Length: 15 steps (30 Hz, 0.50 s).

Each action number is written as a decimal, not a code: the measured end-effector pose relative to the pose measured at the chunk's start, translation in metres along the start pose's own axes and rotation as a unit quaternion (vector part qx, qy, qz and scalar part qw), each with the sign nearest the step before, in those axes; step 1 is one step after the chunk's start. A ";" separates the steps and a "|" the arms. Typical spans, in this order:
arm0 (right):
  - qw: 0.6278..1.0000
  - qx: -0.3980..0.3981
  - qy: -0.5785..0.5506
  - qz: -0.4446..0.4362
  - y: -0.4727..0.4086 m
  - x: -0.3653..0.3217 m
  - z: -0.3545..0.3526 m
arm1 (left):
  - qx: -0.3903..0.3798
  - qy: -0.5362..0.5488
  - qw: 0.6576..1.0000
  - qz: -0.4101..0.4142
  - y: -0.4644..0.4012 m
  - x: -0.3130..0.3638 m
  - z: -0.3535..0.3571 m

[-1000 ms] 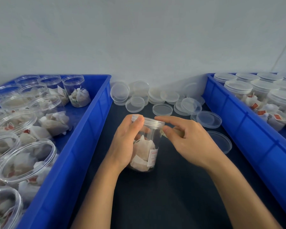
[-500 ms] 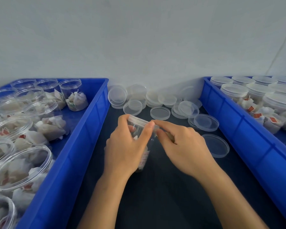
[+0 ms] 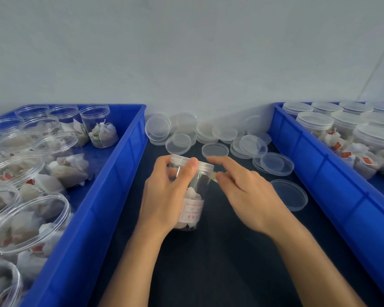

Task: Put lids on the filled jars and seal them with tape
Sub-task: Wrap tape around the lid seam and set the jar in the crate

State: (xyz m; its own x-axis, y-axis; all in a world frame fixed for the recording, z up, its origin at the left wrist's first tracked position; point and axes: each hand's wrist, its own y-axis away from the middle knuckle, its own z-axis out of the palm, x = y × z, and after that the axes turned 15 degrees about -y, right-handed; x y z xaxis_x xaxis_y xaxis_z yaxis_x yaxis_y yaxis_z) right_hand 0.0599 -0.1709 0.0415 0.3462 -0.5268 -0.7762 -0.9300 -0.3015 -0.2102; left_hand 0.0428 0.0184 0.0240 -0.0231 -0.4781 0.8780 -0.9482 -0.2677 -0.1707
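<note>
Jar [image 3: 192, 196] stands on the dark mat between two blue bins, lid [image 3: 192, 161] on. Left hand [image 3: 164, 193] grips it; right hand [image 3: 246, 191] pinches tape [image 3: 213, 175] at the rim — sealing underway. Left bin [image 3: 102, 196] holds many unlidded jars — most work remains.

A dark tabletop [image 3: 220, 262] runs back to the wall. A lidded jar [image 3: 192, 196] of white sachets stands on it near the middle. Left of the jar sits a blue bin [image 3: 102, 196], right of it a second blue bin [image 3: 319, 173]. Behind the jar lie loose clear lids [image 3: 215, 138] in a heap; one single lid [image 3: 289, 194] lies flat to the jar's right.
</note>
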 end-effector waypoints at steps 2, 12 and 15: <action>1.000 -0.002 0.006 -0.003 0.000 0.000 -0.001 | -0.009 0.012 1.000 0.001 0.000 0.001 -0.001; 1.000 -0.013 -0.008 -0.020 0.000 -0.001 -0.001 | -0.077 0.071 0.994 0.029 -0.005 -0.007 -0.005; 0.999 -0.017 -0.021 -0.016 -0.001 0.001 -0.002 | -0.098 0.067 0.992 0.028 -0.005 -0.008 -0.004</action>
State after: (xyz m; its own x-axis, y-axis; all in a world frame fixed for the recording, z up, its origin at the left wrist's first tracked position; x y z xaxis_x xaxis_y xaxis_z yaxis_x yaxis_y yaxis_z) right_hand 0.0612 -0.1727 0.0415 0.3700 -0.4824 -0.7939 -0.9134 -0.3452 -0.2160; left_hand 0.0462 0.0270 0.0193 -0.1080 -0.3679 0.9236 -0.9873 -0.0689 -0.1429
